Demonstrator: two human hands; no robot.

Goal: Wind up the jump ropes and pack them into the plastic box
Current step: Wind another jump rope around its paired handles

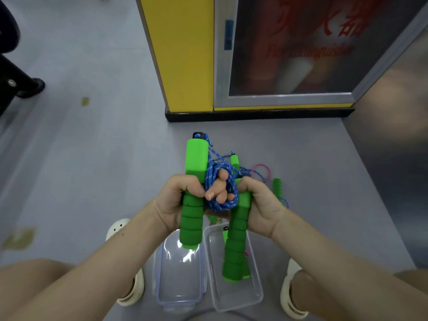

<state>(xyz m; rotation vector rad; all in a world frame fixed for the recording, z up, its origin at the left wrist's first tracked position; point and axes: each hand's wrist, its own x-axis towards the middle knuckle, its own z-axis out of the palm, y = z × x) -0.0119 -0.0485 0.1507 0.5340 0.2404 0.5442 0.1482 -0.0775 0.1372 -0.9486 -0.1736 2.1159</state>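
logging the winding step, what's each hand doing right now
Left hand: closed, gripping one green handle.
Right hand: closed, gripping the other green handle, with the blue rope coiled between the two.

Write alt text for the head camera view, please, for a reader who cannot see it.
A person's left hand and right hand each grip a green foam jump-rope handle, the blue-and-white braided cord coiled between them. Below, on the grey floor, lie a clear rectangular plastic box and a clear lid.
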